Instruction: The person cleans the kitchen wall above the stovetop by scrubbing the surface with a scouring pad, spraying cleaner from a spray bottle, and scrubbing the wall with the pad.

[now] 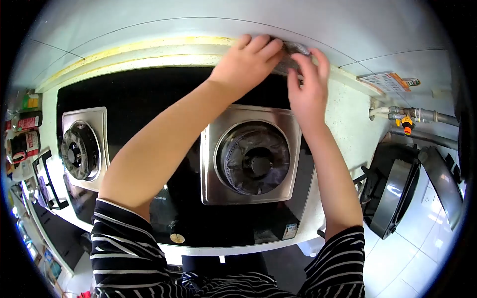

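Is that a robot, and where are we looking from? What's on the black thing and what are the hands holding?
There's no robot here, just a person in striped sleeves. There is one picture, from a camera worn on their head, looking forward and down. That's why both arms reach up from the bottom.

The black thing is a stove top. It has two round burners: one on the left and one nearer the middle. Bottles stand off to the left side.

The left hand and right hand are at the back, by the wall. Between them is something silvery and crinkly. It's partly hidden, so I can't tell what it is or how firmly the fingers hold it.
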Demonstrator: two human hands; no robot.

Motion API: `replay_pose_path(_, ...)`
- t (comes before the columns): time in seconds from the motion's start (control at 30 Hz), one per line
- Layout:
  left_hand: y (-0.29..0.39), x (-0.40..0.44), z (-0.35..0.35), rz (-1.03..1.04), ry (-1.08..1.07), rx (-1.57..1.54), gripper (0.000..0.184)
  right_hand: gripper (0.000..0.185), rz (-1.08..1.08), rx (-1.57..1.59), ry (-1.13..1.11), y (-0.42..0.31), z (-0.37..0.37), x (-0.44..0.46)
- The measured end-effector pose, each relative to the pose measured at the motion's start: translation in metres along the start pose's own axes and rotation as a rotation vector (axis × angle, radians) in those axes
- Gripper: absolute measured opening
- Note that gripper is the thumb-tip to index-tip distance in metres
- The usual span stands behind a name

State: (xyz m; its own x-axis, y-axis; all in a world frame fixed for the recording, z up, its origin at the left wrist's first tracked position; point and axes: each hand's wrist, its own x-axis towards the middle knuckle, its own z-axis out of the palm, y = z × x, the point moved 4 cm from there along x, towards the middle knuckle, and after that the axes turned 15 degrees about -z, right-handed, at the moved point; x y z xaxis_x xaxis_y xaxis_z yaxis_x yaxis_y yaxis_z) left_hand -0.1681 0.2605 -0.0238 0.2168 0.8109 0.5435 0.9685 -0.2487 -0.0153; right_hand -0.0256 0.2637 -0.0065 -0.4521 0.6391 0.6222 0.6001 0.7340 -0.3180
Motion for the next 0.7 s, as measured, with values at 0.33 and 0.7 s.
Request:
replay_pose_path(0.33, -0.094, -0.048, -0.046, -0.213, 0.061, 0.079, 0.038, 0.011, -0.294, -0.012, -0.177, -0.066, 0.077, 0.050)
replay_pose_path(0.7, -0.055, -0.031, -0.027, -0.181, -0.049, -0.096, 0.035, 0.017, -0.164, -0.101, -0.175, -0.038, 0.057, 0.035)
